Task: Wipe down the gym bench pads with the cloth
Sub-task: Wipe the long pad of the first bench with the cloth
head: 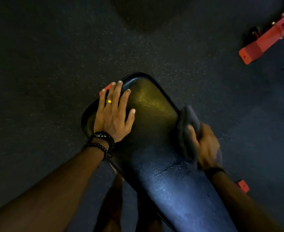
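A black padded gym bench pad [154, 124] runs from the middle of the view down to the bottom right, its far end rounded and glossy. My left hand [114, 113] lies flat on the pad's far left part, fingers spread and straight, with a ring and dark bead bracelets at the wrist. At the pad's right edge my right hand [205, 146] grips a dark grey cloth [188, 124], bunched against the side of the pad. That hand and the cloth are blurred.
Dark speckled rubber floor [54, 64] surrounds the bench. A red metal frame piece [265, 39] lies at the upper right. Small red bench parts show by my left fingers [105, 90] and at lower right [243, 185]. A leg is dimly visible under the pad.
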### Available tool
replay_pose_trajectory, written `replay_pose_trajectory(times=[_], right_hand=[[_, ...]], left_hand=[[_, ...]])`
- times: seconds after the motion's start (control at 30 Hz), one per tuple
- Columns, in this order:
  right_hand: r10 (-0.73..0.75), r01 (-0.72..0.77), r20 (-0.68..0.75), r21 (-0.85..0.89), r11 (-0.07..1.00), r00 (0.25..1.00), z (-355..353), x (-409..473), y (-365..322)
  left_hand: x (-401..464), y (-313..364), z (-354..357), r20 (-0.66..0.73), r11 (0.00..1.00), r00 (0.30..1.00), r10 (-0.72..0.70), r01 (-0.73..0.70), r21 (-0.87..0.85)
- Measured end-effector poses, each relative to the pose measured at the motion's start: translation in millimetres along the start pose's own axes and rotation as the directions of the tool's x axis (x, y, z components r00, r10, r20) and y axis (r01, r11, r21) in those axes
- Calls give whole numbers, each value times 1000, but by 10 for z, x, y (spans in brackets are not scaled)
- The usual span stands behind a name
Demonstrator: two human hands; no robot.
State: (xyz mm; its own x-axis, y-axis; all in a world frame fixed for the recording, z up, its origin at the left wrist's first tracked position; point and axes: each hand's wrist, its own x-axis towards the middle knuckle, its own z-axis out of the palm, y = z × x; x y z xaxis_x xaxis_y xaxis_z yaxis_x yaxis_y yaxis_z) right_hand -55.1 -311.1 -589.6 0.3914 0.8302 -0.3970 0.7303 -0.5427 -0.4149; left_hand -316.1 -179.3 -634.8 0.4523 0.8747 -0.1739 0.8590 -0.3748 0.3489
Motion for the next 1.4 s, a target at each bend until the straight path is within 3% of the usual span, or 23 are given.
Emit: replay_pose_trajectory(times=[0.1,0.2,0.27,0.37,0.5,0.57,0.67,0.77,0.83,0.9,1.03,1.13,1.23,1.33,1.4], right_hand=[[-154,153,11,87,984,988,245,856,-829],[-288,289,28,-51,956,957,538,1450,-1563],[-344,339,-15,-124,933,939,525,1344,-1437],[-278,277,-60,-26,961,959,266,634,-569],[-16,20,49,-74,997,999,-43,-104,147],[23,-20,43,-69,997,999,25,151,-121],[-112,112,33,-12,994,993,332,929,-888],[-198,198,12,-131,971,980,554,1409,-1525],[-274,272,4,-120,955,962,502,1304,-1423],[-319,319,-12,5,948,948,338,983,-943],[-147,144,30,100,984,989,88,320,-108],[-45,41,54,71,997,998,149,511,-322],[-145,141,49,81,987,988,321,1078,-967],[-337,341,53,-166,925,940,550,1484,-1742],[-439,480,197,-411,775,877,715,1444,-2219]], left_hand=[[2,8,-6,4,1000,1000,-13,13,9],[10,14,-15,11,999,999,-50,50,17],[13,22,-19,17,999,999,-42,42,5],[18,-10,-23,-6,1000,1000,-24,24,-9],[3,13,9,-42,999,999,-19,18,-28],[7,-2,13,-51,1000,999,-14,13,-19],[7,-2,13,-47,1000,999,-11,10,-14],[4,5,8,-49,999,998,-28,27,-19],[18,-7,23,-57,999,998,-25,23,-24],[10,-27,26,-61,1000,998,-10,9,-23],[5,-48,34,-75,999,997,3,-6,-47],[16,-67,70,-103,998,995,20,-26,-60],[4,-65,79,-141,992,990,12,-30,-122],[-33,-57,54,-264,983,964,-42,-7,-182],[-79,-56,-16,-383,945,905,-185,57,-322]])
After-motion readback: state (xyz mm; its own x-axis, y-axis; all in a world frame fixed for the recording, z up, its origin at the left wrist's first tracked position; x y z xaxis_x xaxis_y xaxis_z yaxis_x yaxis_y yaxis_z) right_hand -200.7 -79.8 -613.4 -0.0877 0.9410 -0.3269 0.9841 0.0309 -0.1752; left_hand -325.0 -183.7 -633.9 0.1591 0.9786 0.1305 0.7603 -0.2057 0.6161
